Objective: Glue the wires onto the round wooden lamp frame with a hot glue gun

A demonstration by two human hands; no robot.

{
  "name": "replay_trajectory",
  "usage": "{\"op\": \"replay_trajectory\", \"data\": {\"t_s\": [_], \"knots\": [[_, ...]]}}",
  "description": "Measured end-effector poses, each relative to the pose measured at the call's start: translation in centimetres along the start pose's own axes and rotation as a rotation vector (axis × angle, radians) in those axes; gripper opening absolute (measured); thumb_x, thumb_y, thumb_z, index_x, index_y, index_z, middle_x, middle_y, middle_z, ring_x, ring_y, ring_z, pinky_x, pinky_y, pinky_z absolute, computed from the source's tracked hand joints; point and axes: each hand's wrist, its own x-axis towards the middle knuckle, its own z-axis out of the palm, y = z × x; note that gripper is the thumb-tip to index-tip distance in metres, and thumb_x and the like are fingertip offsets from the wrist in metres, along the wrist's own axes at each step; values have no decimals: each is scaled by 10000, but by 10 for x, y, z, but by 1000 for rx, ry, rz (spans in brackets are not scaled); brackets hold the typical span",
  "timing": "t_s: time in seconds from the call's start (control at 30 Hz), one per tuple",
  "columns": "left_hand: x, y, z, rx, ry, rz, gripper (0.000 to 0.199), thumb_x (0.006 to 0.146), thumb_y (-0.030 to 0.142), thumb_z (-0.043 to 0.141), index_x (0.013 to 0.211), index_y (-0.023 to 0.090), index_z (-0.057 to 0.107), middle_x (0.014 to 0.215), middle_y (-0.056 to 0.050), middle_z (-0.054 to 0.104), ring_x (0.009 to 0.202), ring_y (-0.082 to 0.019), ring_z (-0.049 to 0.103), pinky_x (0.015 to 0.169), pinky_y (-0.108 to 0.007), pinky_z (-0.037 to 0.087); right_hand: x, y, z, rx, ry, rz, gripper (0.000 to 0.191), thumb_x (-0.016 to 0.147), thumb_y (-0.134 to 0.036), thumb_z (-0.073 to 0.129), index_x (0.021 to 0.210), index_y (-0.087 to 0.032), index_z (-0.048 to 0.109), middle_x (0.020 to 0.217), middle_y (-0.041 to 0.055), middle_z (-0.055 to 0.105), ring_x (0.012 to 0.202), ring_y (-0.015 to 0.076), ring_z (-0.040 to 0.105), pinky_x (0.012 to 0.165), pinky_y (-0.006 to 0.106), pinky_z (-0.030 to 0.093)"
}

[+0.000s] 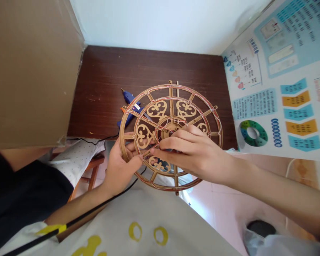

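A round wooden wheel frame (144,136) with spokes and scroll-cut inserts is held tilted over the near edge of the dark table. My left hand (124,161) grips its left rim, thumb on top and fingers behind, seen through the gaps. Over the hub, my right hand (193,151) has its fingers bent together on a thin red-and-white wire (157,144); the thumb is mostly hidden. More such wires run along the rings. Behind the wheel's left side lies a blue glue gun (129,97), partly covered by it. A pale thin stick (177,89) shows behind the top.
The brown table (109,67) meets a white wall (160,25) at the back. A cardboard panel (32,71) stands on the left, a printed poster board (277,89) on the right. Another person's dark clothing (24,192) is at left. A black cable (101,204) crosses my lap.
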Motion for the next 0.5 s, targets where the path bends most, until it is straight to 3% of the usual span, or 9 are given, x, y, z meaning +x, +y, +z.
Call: {"op": "replay_trajectory", "data": {"t_s": [0.27, 0.5], "knots": [[1, -2, -2, 12, 15, 20, 469, 747, 73, 787, 1153, 235, 616, 1110, -56, 837, 1139, -310, 787, 973, -459, 634, 6, -15, -3, 87, -36, 88, 253, 1149, -191, 473, 1250, -145, 701, 1035, 66, 764, 875, 194, 567, 757, 369, 325], [-1, -8, 0, 11, 30, 22, 445, 781, 129, 789, 1170, 242, 603, 1057, -55, 837, 1107, -313, 797, 936, -452, 646, 2, -22, 5, 92, -13, 111, 240, 1140, -222, 514, 1279, -134, 689, 1005, 67, 758, 878, 193, 588, 747, 365, 327]]}}
